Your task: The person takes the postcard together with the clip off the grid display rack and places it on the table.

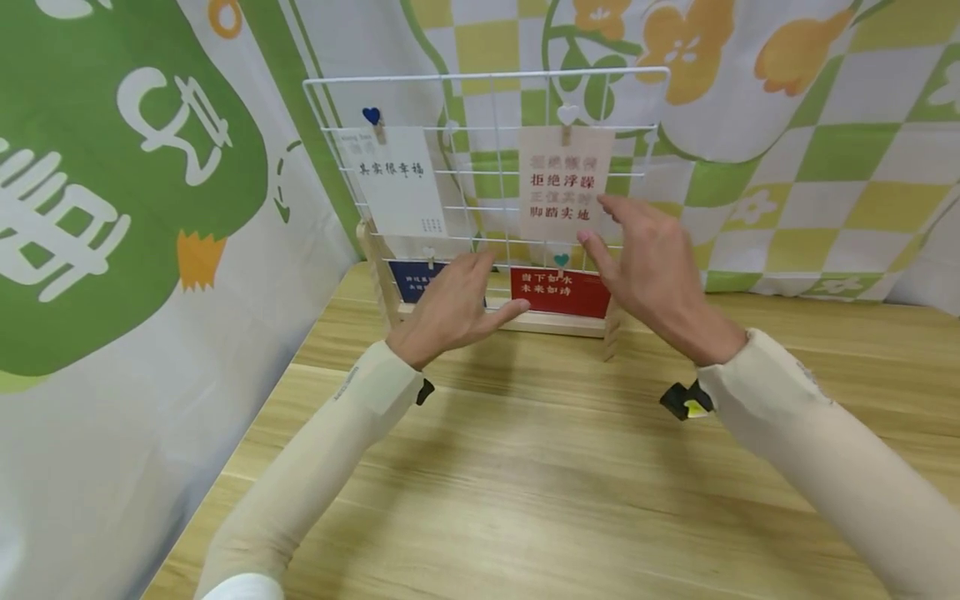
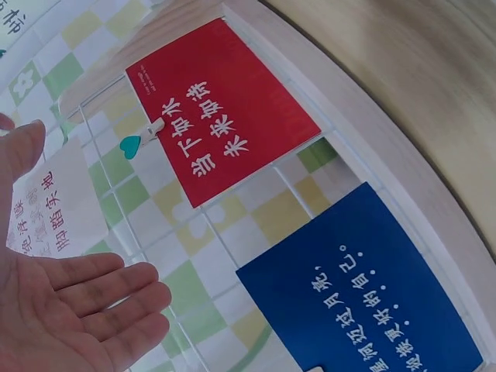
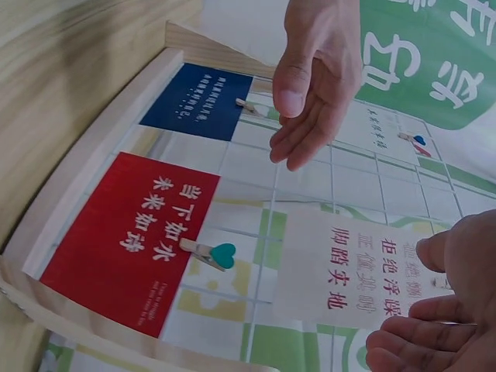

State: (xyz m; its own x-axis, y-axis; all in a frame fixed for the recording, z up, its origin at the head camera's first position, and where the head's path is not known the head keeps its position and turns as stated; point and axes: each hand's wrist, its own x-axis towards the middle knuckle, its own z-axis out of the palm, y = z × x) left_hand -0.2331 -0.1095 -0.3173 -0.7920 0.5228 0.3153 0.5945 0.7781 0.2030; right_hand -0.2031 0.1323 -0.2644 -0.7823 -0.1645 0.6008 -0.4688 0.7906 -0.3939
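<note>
A white wire grid (image 1: 480, 77) stands upright in a wooden base (image 1: 555, 324), with cards clipped to it. My left hand (image 1: 450, 308), fingers extended and holding nothing, is in front of the lower grid, partly hiding a blue card (image 2: 360, 287). To its right hangs a red card (image 2: 221, 112) under a teal heart clip (image 3: 213, 254). My right hand (image 1: 648, 262) is at the right edge of a pale pink card (image 1: 551, 150), fingers loosely bent with a gap to the thumb; whether it touches the card I cannot tell. A white card (image 1: 393, 192) hangs at upper left.
A dark blue heart clip (image 1: 371, 117) holds the white card, and a white heart clip (image 1: 567, 115) the pink one. Behind the grid hangs a patterned cloth (image 1: 757, 158). Underneath is a wood-grain table (image 1: 510, 475), its left edge beside a green-and-white cloth (image 1: 187, 333).
</note>
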